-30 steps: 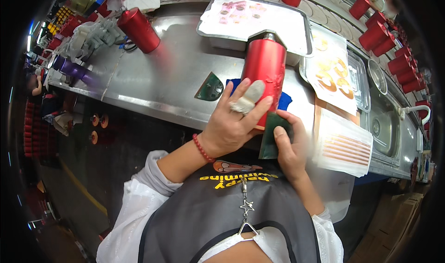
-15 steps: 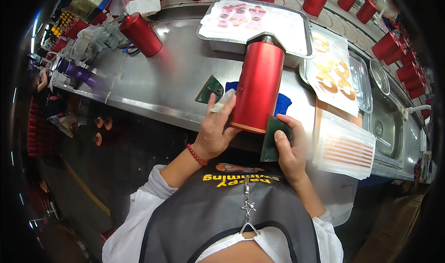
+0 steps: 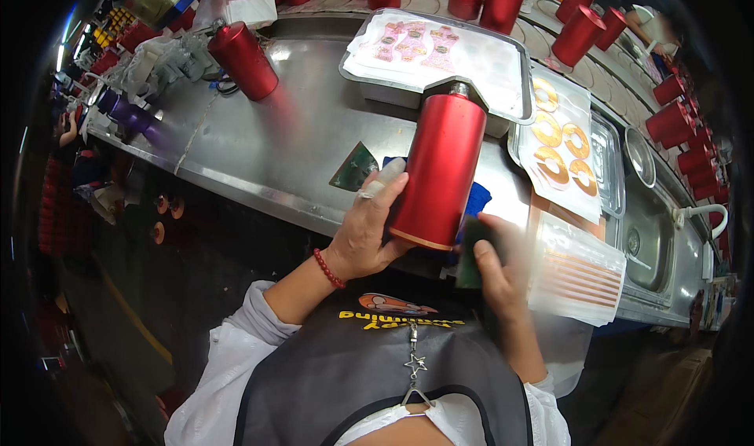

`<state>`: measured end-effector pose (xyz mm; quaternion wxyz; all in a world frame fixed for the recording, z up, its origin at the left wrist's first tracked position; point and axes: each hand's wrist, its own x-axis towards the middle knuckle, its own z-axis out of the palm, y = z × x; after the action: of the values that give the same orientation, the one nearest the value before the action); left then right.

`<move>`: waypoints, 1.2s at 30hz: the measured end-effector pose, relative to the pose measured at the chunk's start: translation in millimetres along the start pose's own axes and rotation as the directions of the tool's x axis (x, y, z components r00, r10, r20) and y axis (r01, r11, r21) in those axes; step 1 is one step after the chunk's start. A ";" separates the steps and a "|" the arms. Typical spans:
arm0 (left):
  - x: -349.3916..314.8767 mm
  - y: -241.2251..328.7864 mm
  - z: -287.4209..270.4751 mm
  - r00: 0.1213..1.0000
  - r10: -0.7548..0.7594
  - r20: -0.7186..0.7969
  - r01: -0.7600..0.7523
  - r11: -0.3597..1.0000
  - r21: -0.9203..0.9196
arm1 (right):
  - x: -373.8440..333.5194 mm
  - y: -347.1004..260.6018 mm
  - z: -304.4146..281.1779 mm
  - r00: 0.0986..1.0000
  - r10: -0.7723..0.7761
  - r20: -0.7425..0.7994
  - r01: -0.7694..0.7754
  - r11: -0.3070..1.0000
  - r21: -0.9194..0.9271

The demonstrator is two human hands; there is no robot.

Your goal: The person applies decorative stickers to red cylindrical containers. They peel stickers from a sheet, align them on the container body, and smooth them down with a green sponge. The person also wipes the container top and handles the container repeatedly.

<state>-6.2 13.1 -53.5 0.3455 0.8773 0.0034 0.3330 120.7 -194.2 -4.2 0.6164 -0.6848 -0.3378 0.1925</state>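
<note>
My left hand (image 3: 367,227) grips a tall red metal cylinder (image 3: 440,169) near its lower end; the cylinder stands almost upright over the front edge of the steel bench (image 3: 275,143), its narrow silver neck pointing away from me. One finger of that hand is wrapped in white tape. My right hand (image 3: 496,275), blurred by motion, holds a dark green pad (image 3: 470,251) close to the cylinder's bottom right. A blue cloth (image 3: 476,198) lies on the bench behind the cylinder.
A steel tray (image 3: 369,77) holds a sheet of pink stickers (image 3: 416,44). To the right lie a sheet of orange ring stickers (image 3: 559,149) and striped sheets (image 3: 581,275). Another red cylinder (image 3: 242,59) stands at left; several more line the back. A sink (image 3: 646,234) is at right.
The cylinder has been raised and stood more upright in my left hand. My right hand with the green pad has slid down to the cylinder's bottom right.
</note>
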 end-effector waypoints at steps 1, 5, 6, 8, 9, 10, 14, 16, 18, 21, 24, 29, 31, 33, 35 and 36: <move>-0.3 -3.3 0.3 1.000 0.016 0.006 -0.016 1.000 -0.023 | 11.4 -4.9 -7.6 1.000 0.021 -0.001 -0.021 0.997 0.074; -6.9 -20.1 6.1 0.999 0.046 -0.017 -0.047 0.994 -0.100 | 125.0 -14.3 -52.4 0.922 -0.358 0.150 0.378 0.741 -0.554; -2.6 -18.6 6.9 0.998 0.063 -0.030 -0.065 0.992 -0.107 | 163.1 -8.3 -55.0 0.900 -0.379 0.214 0.423 0.650 -0.631; 1.6 -20.1 10.3 0.996 0.077 -0.052 -0.083 0.990 -0.118 | 250.0 22.1 -53.5 0.873 -0.360 0.328 0.472 0.462 -0.751; 2.7 -20.8 8.7 0.996 0.087 -0.033 -0.091 0.988 -0.127 | 290.2 43.6 -49.2 0.872 -0.323 0.369 0.475 0.368 -0.799; 1.3 -22.7 9.6 0.997 0.076 -0.031 -0.080 0.986 -0.145 | 325.8 64.1 -39.3 0.892 -0.268 0.365 0.440 0.324 -0.837; 1.3 -30.0 6.7 0.997 0.075 -0.019 -0.077 0.985 -0.155 | 401.0 85.2 -6.9 0.925 -0.051 0.376 0.379 0.082 -0.922; 0.4 -33.7 7.7 0.996 0.086 -0.015 -0.087 0.986 -0.145 | 422.6 89.3 -5.6 0.940 -0.081 0.331 0.337 0.078 -0.938; -1.1 -36.3 9.1 0.997 0.071 -0.021 -0.074 0.987 -0.144 | 442.0 98.6 -6.9 0.960 -0.155 0.232 0.256 0.160 -0.953; -4.2 -39.8 11.0 0.998 0.057 0.011 -0.055 0.988 -0.141 | 463.1 114.2 -8.1 0.995 0.023 0.094 0.093 0.047 -0.995; -4.4 -41.5 8.8 0.998 0.051 0.039 -0.044 0.985 -0.169 | 470.0 117.8 -12.2 0.989 -0.006 0.150 0.149 0.115 -0.982; -4.0 -42.5 10.6 0.998 0.052 0.019 -0.048 0.984 -0.172 | 457.1 131.7 -18.6 0.865 -0.436 0.248 0.311 0.080 -0.947; -1.5 -43.2 9.7 0.998 0.057 0.025 -0.052 0.985 -0.167 | 449.4 131.3 -22.1 0.809 -0.531 0.253 0.355 0.099 -0.930; -0.9 -43.9 6.6 0.998 0.055 0.043 -0.047 0.984 -0.170 | 437.5 120.1 -25.1 0.753 -0.602 0.266 0.416 0.121 -0.901; -1.2 -45.6 5.8 1.000 -0.007 0.014 0.009 0.988 -0.153 | 413.7 82.5 -16.7 0.696 -0.653 0.298 0.505 0.151 -0.850; 2.3 -41.0 3.9 0.998 -0.042 0.045 0.047 0.991 -0.122 | 392.9 57.1 -17.3 0.665 -0.671 0.327 0.550 0.144 -0.823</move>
<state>7.1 42.5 -79.2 0.4064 0.8609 -0.0051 0.3060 419.4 67.7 3.0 0.2109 -0.7077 -0.5945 -0.3182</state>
